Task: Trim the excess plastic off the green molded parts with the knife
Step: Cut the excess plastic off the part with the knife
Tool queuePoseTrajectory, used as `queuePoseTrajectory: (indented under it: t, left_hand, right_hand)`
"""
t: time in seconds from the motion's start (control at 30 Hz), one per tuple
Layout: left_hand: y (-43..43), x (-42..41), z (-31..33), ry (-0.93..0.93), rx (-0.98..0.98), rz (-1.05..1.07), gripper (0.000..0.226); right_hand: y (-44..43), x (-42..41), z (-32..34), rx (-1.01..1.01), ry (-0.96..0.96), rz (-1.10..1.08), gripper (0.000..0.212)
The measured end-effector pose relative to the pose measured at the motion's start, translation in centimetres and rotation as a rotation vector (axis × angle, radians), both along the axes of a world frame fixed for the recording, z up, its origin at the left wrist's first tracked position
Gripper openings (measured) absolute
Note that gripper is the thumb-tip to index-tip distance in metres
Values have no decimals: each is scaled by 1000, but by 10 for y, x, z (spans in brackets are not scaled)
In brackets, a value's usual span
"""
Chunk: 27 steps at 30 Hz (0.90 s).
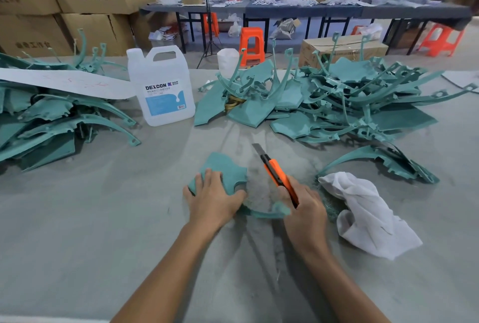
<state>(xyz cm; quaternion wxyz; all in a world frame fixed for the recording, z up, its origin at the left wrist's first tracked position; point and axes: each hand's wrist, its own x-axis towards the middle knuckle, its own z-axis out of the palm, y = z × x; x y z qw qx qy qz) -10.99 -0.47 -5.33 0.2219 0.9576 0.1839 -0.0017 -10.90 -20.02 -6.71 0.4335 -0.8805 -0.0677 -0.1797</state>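
Pinning the green part (226, 168) to the worktop (103, 219), the spread left hand (212, 197) lies at 9 o'clock of the knife (276, 171) the right hand (304, 208) grips; a slip could cut it.

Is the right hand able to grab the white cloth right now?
Likely yes for reach: the cloth lies close beside the right hand; but that hand grips the knife, so grabbing looks awkward.

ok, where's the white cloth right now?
Head view, lower right: the white cloth lies crumpled on the table, just right of the right hand holding the orange utility knife.
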Motion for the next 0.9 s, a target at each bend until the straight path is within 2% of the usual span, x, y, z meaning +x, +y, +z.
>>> queuePoseTrajectory:
  t: [0.13,0.3,0.6,0.9]
  left_hand:
    - [52,-17,-3,50,-14,-198,96]
    - [76,-37,-9,-2,-56,-199,97]
    - [71,-37,-11,-23,-38,-165,97]
    - [59,-31,-17,-46,41,-104,95]
  right_hand:
    - [-2,-4,1,-208,-70,24,32]
    - [2,-5,-10,-347,-78,121,32]
    - [3,-7,-15,-437,-183,146,37]
    - [3,-12,-11,-490,-241,-4,34]
